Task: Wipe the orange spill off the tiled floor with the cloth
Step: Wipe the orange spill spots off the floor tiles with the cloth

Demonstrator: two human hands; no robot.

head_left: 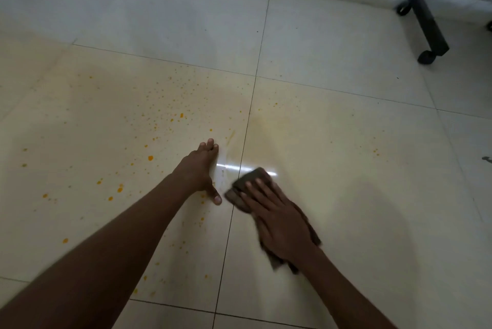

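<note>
Cloth (255, 182) lies under the flat right hand (277, 219); left hand (202, 168) seemingly flat on floor (346, 142).

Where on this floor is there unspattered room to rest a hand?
Free: the tile right of the cloth and right hand, toward the black frame leg, bar a few drops; also the far tiles by the wall. Crowded: orange spill all around the left hand.
</note>
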